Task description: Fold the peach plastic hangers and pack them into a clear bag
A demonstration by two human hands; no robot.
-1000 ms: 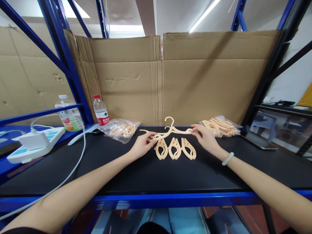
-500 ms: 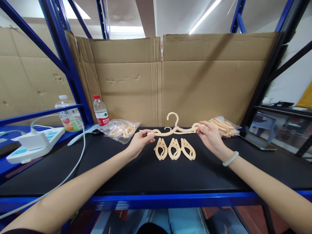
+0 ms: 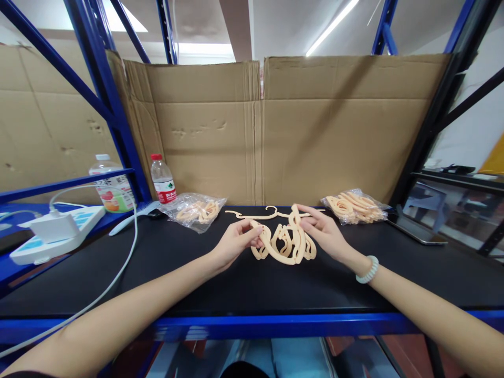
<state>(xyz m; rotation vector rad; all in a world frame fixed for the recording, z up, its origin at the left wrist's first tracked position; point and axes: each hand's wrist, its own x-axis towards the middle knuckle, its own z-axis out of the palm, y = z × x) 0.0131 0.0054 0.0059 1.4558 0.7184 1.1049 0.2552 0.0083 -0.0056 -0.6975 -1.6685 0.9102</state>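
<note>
Between my two hands is a cream folding hanger (image 3: 284, 258), its arms bent into a U with the joint at the bottom. My left hand (image 3: 237, 240) pinches the end of one arm, and my right hand (image 3: 322, 231) grips the end of the other. Behind and below it, three folded hangers (image 3: 260, 252) lie in a row on the black table, partly covered by the held one. Farther back, an unfolded hanger (image 3: 255, 216) lies flat near the cardboard, with its hook upward; my right hand overlaps its right part.
Plastic bags of hangers lie at the left (image 3: 200, 210) and right (image 3: 354, 206). A red-capped water bottle (image 3: 163, 181) stands at the back left. A power strip (image 3: 59, 233) with a white cable (image 3: 132, 247) is at far left. Cardboard (image 3: 334, 131) walls the back.
The held hanger has gone from spread wide to bent in a U. My hands have come closer together and nearer to me, uncovering the unfolded hanger and the right bag.
</note>
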